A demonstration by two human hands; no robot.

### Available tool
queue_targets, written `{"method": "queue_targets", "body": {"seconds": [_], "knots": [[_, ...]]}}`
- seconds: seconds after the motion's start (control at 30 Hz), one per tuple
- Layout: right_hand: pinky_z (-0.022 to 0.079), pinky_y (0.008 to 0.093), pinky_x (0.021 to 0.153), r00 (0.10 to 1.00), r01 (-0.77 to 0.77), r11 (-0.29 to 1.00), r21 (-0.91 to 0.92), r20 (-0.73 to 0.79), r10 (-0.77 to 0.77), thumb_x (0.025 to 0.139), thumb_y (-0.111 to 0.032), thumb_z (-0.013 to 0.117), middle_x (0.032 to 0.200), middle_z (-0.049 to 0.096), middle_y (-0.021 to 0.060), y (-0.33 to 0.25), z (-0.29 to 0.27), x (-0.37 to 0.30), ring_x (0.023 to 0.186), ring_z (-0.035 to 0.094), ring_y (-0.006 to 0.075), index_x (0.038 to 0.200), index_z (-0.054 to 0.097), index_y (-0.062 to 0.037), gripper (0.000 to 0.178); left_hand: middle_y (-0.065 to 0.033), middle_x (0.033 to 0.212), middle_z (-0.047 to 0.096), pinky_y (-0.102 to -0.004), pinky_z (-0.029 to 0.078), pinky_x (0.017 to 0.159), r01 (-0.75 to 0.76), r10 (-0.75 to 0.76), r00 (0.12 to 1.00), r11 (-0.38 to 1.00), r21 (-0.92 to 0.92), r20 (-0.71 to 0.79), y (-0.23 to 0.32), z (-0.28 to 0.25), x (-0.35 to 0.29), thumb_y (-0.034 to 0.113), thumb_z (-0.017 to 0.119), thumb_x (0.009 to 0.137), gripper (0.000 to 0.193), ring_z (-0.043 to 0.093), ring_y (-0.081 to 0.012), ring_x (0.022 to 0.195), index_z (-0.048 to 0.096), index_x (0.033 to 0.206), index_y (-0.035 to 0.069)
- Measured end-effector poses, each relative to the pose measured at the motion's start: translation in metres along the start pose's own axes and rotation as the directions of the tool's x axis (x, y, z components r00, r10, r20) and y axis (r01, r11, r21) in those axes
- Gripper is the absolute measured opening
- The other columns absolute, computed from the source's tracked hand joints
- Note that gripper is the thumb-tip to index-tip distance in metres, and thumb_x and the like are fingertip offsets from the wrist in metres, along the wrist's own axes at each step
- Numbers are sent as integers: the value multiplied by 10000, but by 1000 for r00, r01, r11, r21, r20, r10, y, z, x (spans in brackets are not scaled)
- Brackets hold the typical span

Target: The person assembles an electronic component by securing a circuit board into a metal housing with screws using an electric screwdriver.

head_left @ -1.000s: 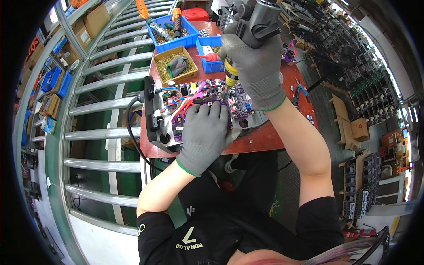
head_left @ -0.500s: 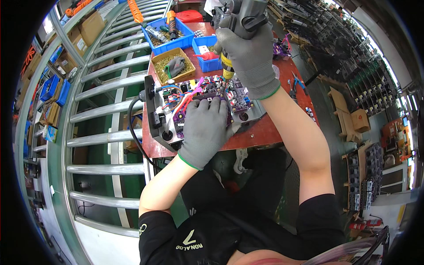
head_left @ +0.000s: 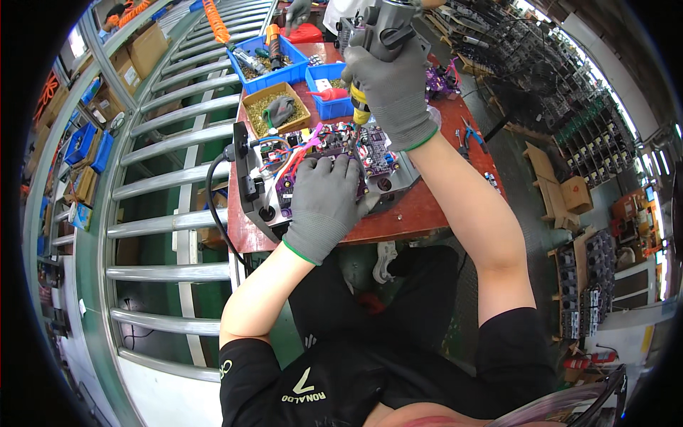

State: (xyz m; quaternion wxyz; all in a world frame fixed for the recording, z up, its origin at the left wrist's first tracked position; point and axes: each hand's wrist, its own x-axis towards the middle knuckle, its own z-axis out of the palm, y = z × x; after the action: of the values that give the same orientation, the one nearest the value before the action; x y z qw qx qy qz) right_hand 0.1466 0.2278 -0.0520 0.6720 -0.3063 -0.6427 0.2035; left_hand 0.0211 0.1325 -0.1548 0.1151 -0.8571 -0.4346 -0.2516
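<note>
Both hands wear grey knit gloves: the left hand (head_left: 324, 206) has a green-edged cuff, and so does the right hand (head_left: 393, 89). The forearms are bare. The person wears a black short-sleeved shirt with white print on the chest and dark trousers.

Bins (head_left: 327, 89) behind circuit board (head_left: 341, 153); pliers (head_left: 471, 134) right.

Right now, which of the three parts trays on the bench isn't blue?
The tan tray, nearest the conveyor rollers, with a grey glove lying in it. The two other trays are blue plastic.
</note>
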Motion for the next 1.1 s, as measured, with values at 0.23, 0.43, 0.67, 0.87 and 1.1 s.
{"method": "queue_targets", "body": {"seconds": [0.23,0.43,0.67,0.87,1.1], "knots": [[535,292,528,997,82,991,-102,14,-81,815,-37,676,684,644,65,-1,3,2,558,640,132,907,585,-28,130,-110,1139,708,-427,452,952,-8,7,1000,1000,-20,-23,0,0,0,542,705,797,615,647,-257,979,697,1125,22],[544,323,600,999,6,998,-67,-41,-9,781,-51,688,767,657,82,-1,8,9,636,665,165,992,551,-14,255,-110,1140,698,-422,454,924,-1,1,1000,1000,-16,-7,1,-1,1,543,709,793,613,639,-256,972,690,1121,26],[547,306,484,992,-1,984,-180,-127,-22,806,-24,676,739,632,82,30,1,25,548,655,160,1028,498,-23,285,-115,1232,660,-424,451,914,20,-21,999,999,42,39,2,-3,2,554,711,786,649,619,-253,1021,657,1208,63],[550,313,485,991,-40,978,-204,-134,12,797,-21,672,720,630,90,29,-2,24,546,656,172,1014,502,-24,276,-107,1239,663,-413,453,904,9,-12,999,998,68,38,3,-2,2,579,713,768,694,616,-248,1036,655,1237,72],[545,317,487,991,5,982,-191,-133,-31,796,-41,665,691,623,85,30,4,20,549,653,170,964,504,-12,234,-102,1230,668,-420,452,909,14,-18,997,999,42,79,1,-3,3,580,716,766,702,622,-251,1035,655,1241,67]]}}
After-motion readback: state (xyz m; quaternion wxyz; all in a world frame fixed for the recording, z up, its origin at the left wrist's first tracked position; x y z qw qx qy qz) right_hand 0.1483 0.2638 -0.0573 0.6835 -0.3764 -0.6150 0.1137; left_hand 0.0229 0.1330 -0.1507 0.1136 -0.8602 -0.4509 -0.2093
